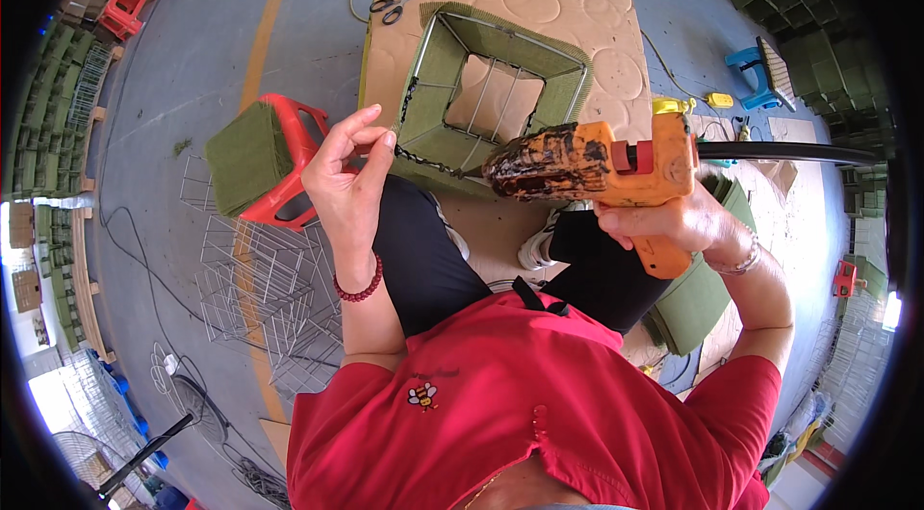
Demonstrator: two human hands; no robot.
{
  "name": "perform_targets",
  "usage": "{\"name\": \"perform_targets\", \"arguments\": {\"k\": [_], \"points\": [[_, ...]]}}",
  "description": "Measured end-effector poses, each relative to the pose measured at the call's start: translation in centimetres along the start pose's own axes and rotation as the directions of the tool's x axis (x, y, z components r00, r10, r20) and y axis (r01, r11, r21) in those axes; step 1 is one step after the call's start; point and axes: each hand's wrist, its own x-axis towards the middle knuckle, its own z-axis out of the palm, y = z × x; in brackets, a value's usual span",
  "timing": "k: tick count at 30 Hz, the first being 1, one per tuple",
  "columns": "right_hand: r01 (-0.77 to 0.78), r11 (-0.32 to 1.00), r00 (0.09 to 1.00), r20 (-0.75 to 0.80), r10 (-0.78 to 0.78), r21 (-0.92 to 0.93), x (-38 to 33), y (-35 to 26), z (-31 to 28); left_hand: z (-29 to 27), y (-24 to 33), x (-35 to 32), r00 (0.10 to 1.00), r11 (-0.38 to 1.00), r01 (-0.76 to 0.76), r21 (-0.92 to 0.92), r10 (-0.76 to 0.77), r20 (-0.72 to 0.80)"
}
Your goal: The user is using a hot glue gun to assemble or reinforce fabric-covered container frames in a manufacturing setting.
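Note:
My right hand (664,221) grips an orange glue gun (626,159) whose front is smeared dark; a long black glue stick (789,153) runs out of its back. Its nozzle meets the near rim of a square wire-frame basket (491,91) lined with green woven fabric (423,101). Black glue (428,164) lies along the near rim and up the left edge. My left hand (351,173) is at the basket's near left corner, thumb and fingers pinched; what is between them is too small to make out.
The basket sits on a cardboard-topped surface (597,19) with black-handled scissors (399,7). A red stool (298,135) bearing green fabric sheets (245,159) stands left, above wire frames (260,289). More green sheets (693,308) lie right. A cable (664,67) crosses the floor.

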Motion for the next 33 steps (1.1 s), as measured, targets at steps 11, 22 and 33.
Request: {"name": "perform_targets", "arguments": {"k": [11, 22, 33], "points": [[-0.025, 0.997, 0.999, -0.024, 0.023, -0.073, -1.1, 0.0, -0.3, -0.3, -0.3, -0.1, 0.999, 0.996, -0.032, 0.084, 0.034, -0.015], [-0.065, 0.998, 0.998, 0.009, 0.065, -0.008, -2.2, -0.6, -0.5, -0.6, -0.6, -0.3, 0.997, 0.990, -0.078, 0.117, 0.079, -0.001], [-0.025, 0.996, 1.000, -0.020, 0.023, -0.087, -2.5, 0.0, -0.2, -0.4, -0.7, -0.5, 0.995, 0.991, -0.094, 0.099, 0.096, -0.012]]}}
